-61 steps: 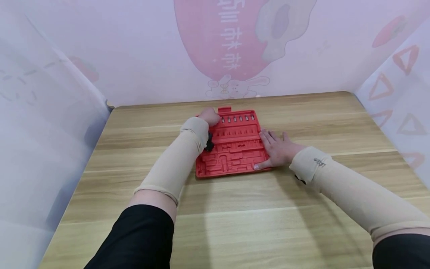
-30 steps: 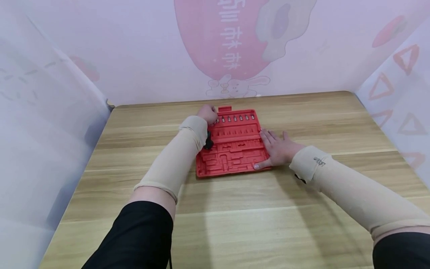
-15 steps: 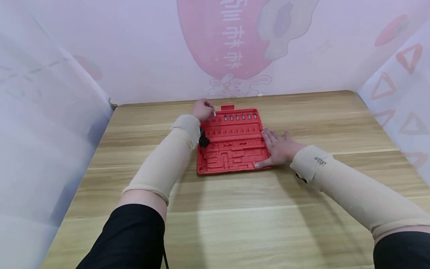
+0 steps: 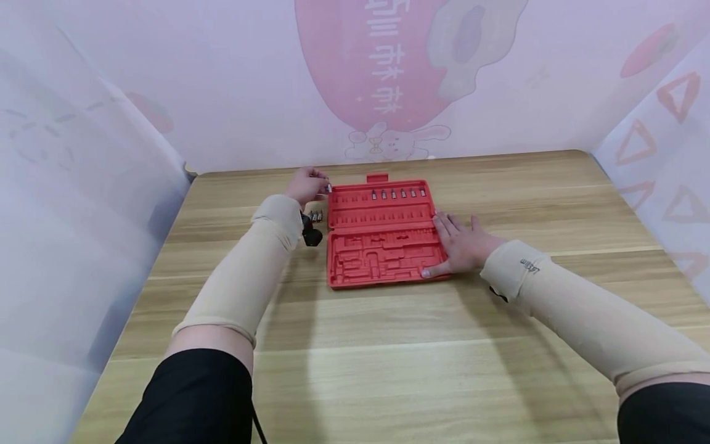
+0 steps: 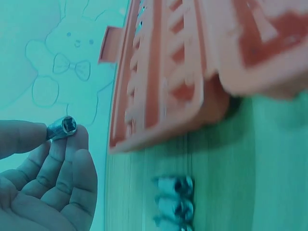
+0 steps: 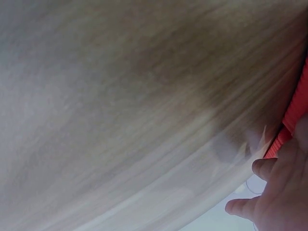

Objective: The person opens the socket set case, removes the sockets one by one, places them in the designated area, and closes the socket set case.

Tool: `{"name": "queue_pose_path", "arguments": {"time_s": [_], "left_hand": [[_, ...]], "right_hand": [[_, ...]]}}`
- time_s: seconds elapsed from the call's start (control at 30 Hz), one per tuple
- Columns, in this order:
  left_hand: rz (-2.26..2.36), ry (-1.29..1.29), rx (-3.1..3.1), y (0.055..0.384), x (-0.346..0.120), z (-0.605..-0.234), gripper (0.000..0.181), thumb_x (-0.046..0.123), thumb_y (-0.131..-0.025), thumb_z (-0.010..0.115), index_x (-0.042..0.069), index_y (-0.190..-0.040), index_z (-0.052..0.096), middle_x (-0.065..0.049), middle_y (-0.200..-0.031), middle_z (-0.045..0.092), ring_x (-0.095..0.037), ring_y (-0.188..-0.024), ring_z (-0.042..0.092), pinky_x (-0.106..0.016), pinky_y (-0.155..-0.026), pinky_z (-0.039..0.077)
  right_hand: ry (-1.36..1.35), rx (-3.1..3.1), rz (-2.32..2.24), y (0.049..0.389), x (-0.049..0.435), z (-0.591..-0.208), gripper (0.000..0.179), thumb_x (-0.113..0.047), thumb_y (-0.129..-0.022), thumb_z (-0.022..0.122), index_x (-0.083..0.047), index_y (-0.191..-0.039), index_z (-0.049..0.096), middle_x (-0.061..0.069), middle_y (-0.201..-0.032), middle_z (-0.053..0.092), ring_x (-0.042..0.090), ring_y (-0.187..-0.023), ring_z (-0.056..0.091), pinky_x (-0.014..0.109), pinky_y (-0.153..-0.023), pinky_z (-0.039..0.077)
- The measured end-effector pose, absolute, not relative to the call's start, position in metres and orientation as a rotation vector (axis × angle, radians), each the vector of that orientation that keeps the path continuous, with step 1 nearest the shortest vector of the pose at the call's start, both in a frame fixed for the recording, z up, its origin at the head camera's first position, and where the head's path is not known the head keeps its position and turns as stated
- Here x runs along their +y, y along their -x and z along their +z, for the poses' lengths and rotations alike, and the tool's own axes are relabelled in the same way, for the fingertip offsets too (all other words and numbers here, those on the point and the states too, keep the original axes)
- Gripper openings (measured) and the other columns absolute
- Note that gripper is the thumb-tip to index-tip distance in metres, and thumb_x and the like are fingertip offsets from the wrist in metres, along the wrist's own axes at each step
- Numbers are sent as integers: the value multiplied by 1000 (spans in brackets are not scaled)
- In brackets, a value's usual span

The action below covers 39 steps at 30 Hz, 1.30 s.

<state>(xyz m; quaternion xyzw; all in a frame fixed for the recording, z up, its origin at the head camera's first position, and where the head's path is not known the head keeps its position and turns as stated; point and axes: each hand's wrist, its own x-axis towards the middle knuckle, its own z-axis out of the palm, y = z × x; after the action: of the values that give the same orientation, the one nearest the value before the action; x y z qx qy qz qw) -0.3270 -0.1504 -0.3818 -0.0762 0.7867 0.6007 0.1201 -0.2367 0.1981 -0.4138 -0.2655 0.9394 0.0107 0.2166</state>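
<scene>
Held socket: a small metal socket (image 5: 62,127), ribbed outside and hollow at one end, sits between thumb and fingertips of the left hand (image 4: 307,185), just left of the case's far left corner and apart from it.
Left hand: pinched tight at the thumb and fingertips that grip the socket, the other fingers loosely curled.
Pinch advice: the socket looks round and small enough to slip or roll, so a steady grip across its ribbed side, hollow end left free, should serve best.
Clearance: better to move it wide of the case rim, and without brushing the loose sockets (image 5: 175,197) lying side by side on the bench (image 4: 388,351), left of the case and on the near side of the left hand.
Red case: the case (image 4: 383,226) lies unfolded, metal pieces (image 4: 393,193) in its far row, toward the right.
Right hand: fingers spread flat against the case's right edge, thumb on the near right corner, gripping nothing; the right hand (image 4: 459,245) probably steadies the case, and light, even pressure there should be enough.
</scene>
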Motion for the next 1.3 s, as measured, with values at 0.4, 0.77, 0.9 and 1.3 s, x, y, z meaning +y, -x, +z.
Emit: {"name": "queue_pose_path", "arguments": {"time_s": [0.4, 0.77, 0.9, 1.3], "left_hand": [[1736, 260, 2245, 325, -192, -398, 20, 6, -108, 50, -4, -125, 50, -14, -114, 59, -13, -86, 62, -37, -99, 50], [1496, 261, 2330, 318, -223, -404, 26, 7, -107, 52, -9, -128, 53, -4, -96, 64, -10, -80, 63, -30, -85, 54], [1281, 222, 2438, 319, -230, -407, 30, 10, -106, 55, -10, -127, 58, -3, -93, 65, -9, -78, 61, -26, -75, 53], [862, 56, 2642, 315, -219, -403, 23, 14, -102, 59, -5, -109, 69, -11, -90, 70, -22, -85, 65, -32, -73, 53]], "right_hand": [[724, 2598, 1, 234, 198, -415, 134, -87, -83, 53, 9, -160, 0, 27, -168, -3, 47, -153, 3, 73, -115, -1], [719, 2595, 6, 232, 196, -415, 131, -85, -85, 54, 9, -160, 1, 26, -168, -3, 47, -153, 2, 74, -114, -1], [716, 2592, 17, 232, 197, -415, 132, -85, -85, 54, 8, -160, 0, 26, -168, -4, 47, -154, 1, 74, -114, -1], [716, 2612, 28, 236, 196, -416, 132, -84, -85, 55, 9, -160, 0, 26, -168, -3, 48, -153, 3, 75, -114, 2]]}}
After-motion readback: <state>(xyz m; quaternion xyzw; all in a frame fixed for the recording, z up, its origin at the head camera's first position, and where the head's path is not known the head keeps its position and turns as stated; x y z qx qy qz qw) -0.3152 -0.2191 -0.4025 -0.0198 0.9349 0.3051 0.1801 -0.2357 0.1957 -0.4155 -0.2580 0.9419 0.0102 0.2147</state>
